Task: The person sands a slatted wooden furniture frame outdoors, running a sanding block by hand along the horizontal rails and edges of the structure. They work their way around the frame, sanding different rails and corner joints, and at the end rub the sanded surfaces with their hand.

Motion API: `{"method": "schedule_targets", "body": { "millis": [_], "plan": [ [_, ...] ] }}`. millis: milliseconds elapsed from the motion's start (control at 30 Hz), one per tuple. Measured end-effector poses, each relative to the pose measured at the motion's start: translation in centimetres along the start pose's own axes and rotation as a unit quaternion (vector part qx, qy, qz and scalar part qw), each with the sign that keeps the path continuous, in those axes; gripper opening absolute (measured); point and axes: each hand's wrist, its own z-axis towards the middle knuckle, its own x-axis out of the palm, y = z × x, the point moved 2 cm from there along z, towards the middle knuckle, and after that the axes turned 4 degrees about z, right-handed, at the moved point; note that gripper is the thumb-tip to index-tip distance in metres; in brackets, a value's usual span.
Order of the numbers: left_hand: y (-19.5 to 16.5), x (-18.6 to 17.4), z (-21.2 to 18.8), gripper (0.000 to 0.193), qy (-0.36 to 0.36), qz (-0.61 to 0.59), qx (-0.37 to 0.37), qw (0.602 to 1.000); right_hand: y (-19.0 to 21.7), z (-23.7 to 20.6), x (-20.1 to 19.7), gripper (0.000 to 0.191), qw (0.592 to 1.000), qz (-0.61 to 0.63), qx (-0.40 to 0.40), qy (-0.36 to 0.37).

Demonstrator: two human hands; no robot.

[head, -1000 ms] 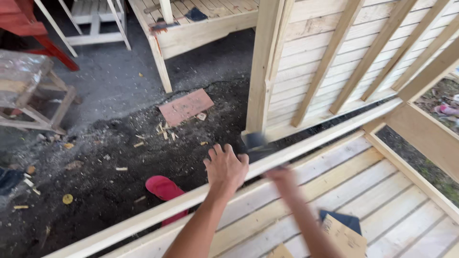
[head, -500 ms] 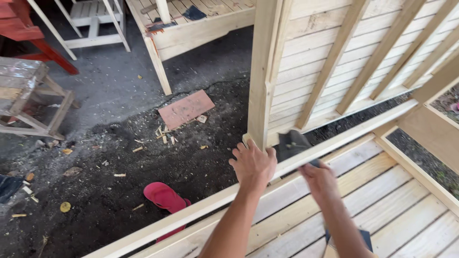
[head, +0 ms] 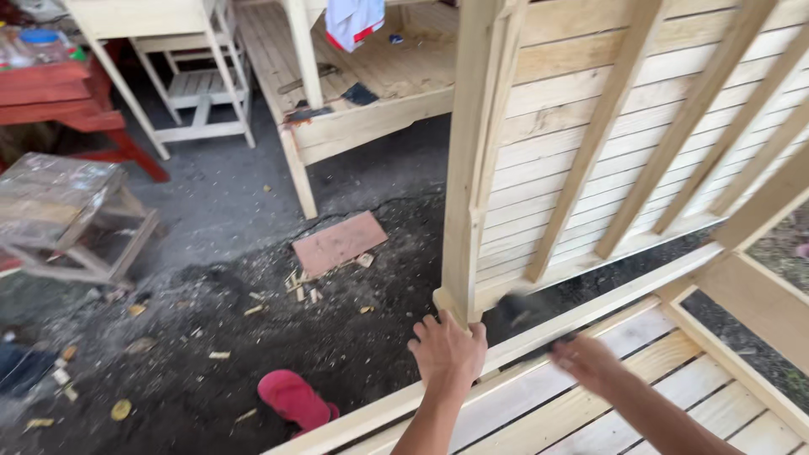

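Lying on the dark ground at left are a worn stool (head: 72,215), a red sandal (head: 292,398) and a flat brick (head: 339,242). Left hand (head: 448,350), fingers spread, presses the wooden post (head: 468,160) at its base; right hand (head: 586,362), blurred, grips a dark hammer (head: 521,313) just beside the post, above the rail (head: 607,305).

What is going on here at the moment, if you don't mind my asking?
A person is working on a pale wooden frame. The left hand rests against the foot of an upright post, where it meets the long rail. The right hand holds a dark tool, too blurred to identify, beside the post's base. Wood scraps and a red sandal lie on the dirt below.
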Motion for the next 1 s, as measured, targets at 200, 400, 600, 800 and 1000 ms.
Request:
{"method": "schedule_targets", "body": {
  "millis": [200,400,600,800,1000],
  "plan": [
    [-0.2,0.5,0.2,0.054,-0.011,-0.004,-0.009,1.0,-6.8,-1.1,1.5,0.027,0.996,0.022,-0.045,0.071],
    [-0.4,0.7,0.8,0.052,-0.002,-0.017,0.001,1.0,-7.0,-0.4,-1.1,0.037,0.994,0.005,-0.075,0.074],
    [-0.4,1.5,1.8,0.049,0.003,-0.022,0.009,1.0,-4.4,2.6,-2.7,0.042,0.99,0.057,-0.128,0.024],
    [-0.8,2.5,3.4,0.042,-0.015,-0.012,0.006,1.0,-5.8,4.8,-2.7,0.045,0.995,-0.01,-0.099,0.001],
    [-1.0,2.6,4.0,0.043,-0.003,-0.031,0.006,0.999,-2.9,6.1,-4.8,0.048,0.984,0.109,-0.141,-0.007]
  ]
}}
